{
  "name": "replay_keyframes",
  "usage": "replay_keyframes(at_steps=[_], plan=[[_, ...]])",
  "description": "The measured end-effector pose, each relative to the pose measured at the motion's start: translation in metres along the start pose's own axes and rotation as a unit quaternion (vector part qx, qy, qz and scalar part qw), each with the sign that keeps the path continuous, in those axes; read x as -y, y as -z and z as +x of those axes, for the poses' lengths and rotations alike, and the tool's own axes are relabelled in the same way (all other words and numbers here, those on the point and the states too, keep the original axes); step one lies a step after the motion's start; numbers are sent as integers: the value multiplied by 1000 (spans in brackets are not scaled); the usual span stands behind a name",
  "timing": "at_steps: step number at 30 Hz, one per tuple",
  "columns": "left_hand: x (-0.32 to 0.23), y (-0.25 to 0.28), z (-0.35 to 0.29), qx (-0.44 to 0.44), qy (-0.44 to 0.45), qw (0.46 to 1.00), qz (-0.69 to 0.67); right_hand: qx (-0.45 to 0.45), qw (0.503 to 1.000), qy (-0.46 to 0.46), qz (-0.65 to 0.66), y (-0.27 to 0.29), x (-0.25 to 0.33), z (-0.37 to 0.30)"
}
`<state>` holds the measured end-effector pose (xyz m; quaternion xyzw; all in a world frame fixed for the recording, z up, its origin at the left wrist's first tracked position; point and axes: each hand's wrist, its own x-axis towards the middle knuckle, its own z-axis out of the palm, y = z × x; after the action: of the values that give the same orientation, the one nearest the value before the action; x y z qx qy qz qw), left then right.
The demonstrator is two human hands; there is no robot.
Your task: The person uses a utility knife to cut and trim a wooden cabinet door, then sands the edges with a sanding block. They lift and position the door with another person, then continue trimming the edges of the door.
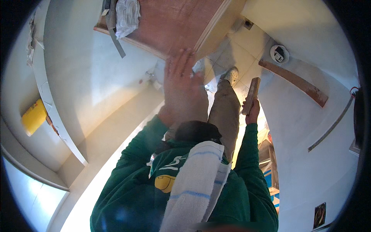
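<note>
My left hand point(182, 79) is raised in front of me, somewhat blurred, its fingers stretched out and nothing visible in them. The fingertips overlap the near corner of a reddish-brown panel point(170, 19) with pale edging; whether they touch it I cannot tell. My right hand point(254, 113), lower and to the right, has its fingers wrapped round a long brown block point(252, 91) that looks like wood. The block points up and away from me. A white towel with blue stripes point(197, 181) hangs over my green top.
On the panel lie a white plastic bag point(127, 17) and a flat grey strip point(118, 45) jutting past its edge. A curved-looking wooden board point(297, 82) is by the right wall, near a round white container point(279, 54). A yellow container point(34, 117) sits on the left shelf.
</note>
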<state>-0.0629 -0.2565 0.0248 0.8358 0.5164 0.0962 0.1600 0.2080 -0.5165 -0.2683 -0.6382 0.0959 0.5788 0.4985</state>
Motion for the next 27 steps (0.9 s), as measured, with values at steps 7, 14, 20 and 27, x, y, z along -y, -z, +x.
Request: replay_keyframes(at_steps=[7,14,20,27], plan=[[54,-3,-14,-17,-69,997,24,-36,997,17,-63,-19,-2,-26],[60,-6,-12,-45,-107,993,25,-53,996,23,-70,-61,15,-40],[69,-1,-5,-43,-134,990,1,-75,980,131,-132,-121,50,-87],[97,14,1,-47,-142,978,-145,36,807,488,-331,-225,118,-159]])
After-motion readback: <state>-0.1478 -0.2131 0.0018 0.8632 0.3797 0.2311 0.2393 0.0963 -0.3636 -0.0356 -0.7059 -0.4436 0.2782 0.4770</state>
